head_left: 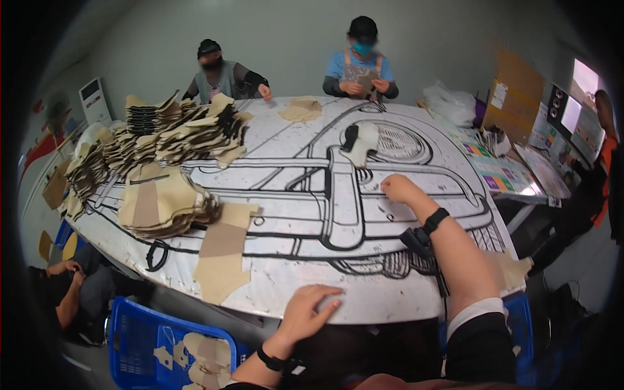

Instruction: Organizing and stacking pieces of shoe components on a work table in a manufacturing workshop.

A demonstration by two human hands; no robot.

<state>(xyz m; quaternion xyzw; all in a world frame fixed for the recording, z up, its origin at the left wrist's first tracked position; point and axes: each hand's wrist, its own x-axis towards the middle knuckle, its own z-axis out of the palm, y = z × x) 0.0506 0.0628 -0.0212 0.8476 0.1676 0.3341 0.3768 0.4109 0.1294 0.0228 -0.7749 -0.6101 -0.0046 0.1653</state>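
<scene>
My left hand rests at the table's near edge, fingers stretched and thumb apart, with nothing in it. Reaching over the right half of the table, my right hand has its fingers curled closed; whatever they may hold is hidden. Just beyond it lies a cream and black cut piece. A beige cut piece with a brown middle band lies flat to the left of my hands. Next to that is a stack of similar beige pieces. Both my wrists wear black bands.
Tall piles of beige and dark pieces cover the far left of the white table, printed with black line drawing. Blue crates stand below its edge. Two people work across the table, one holding a grey piece. Cardboard leans at right.
</scene>
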